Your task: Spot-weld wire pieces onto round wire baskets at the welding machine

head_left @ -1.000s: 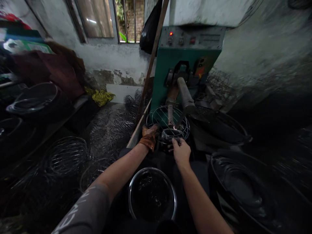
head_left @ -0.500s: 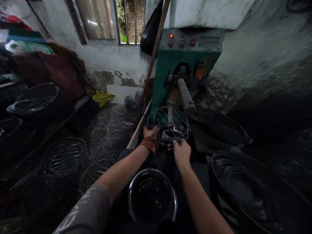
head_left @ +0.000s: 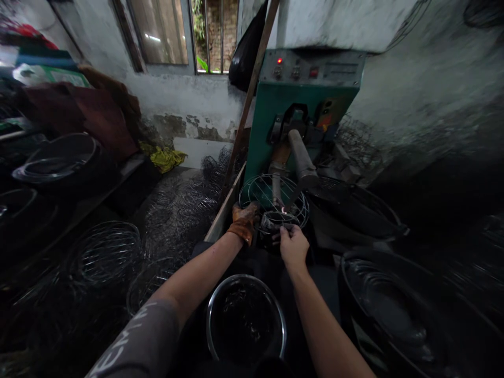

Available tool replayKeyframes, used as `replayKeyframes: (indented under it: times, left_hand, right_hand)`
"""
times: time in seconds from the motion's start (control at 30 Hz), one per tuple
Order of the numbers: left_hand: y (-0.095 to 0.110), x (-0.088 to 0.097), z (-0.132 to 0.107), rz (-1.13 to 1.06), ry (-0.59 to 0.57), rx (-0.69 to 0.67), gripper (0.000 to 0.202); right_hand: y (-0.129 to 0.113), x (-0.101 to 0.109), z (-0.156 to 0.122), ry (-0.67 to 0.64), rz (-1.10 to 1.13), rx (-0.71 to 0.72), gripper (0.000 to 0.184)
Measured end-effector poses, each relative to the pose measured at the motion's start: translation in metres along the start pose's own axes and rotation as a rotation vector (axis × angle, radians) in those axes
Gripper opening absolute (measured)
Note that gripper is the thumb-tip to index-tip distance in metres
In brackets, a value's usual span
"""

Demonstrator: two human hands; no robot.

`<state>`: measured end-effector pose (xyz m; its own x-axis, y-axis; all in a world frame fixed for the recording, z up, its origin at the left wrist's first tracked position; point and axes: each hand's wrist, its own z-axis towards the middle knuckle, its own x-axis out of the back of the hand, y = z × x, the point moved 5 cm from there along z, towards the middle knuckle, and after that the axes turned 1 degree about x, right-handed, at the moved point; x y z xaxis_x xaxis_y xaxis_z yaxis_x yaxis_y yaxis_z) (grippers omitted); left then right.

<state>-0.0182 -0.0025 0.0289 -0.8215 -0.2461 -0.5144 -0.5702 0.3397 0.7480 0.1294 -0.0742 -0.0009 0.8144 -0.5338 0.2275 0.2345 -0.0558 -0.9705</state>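
The gloved left hand grips the rack, likely steadying it at the glowing tip of the machine; the right hand pinches near its edge, on what I cannot tell.

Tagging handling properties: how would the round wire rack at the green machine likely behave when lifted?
The wire rack is probably light for its size, being mostly open gaps. It seems fairly stiff, braced by wires across it. Being round, it might roll on edge.
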Motion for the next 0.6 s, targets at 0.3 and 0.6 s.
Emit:
replayKeyframes:
  times: [0.3,0.6]
  left_hand:
    - [-0.013,0.001,0.034,0.089,0.071,-0.040,0.026]
    - [-0.019,-0.003,0.050,0.051,0.104,0.025,0.039]
  right_hand:
    - [-0.003,0.000,0.019,-0.016,-0.030,-0.026,0.022]
    - [-0.009,0.004,0.034,-0.004,-0.099,0.000,0.011]
